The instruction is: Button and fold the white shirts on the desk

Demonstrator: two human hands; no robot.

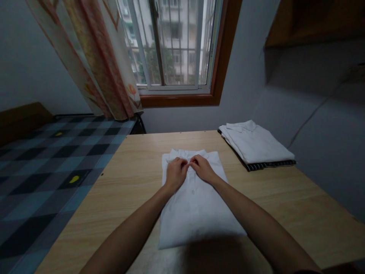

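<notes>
A white collared shirt (199, 213), folded into a rectangle, lies flat on the wooden table with its collar toward the window. Both hands meet near the top of its button front, just below the collar. My left hand (176, 173) is closed, thumb and fingers pinching the shirt on the left side of the placket. From the right, my right hand (202, 167) pinches the cloth close beside the left fingertips. The fingers hide the bit of cloth between them. A small button shows lower down the front.
On the table (134, 190), at the back right, sits a stack of folded white shirts (256, 142) with a dark striped garment (256, 166) underneath. A bed with a checked sheet (37, 182) adjoins the left edge. Curtain (114, 76) and window stand behind; a wooden cabinet (313, 23) hangs upper right.
</notes>
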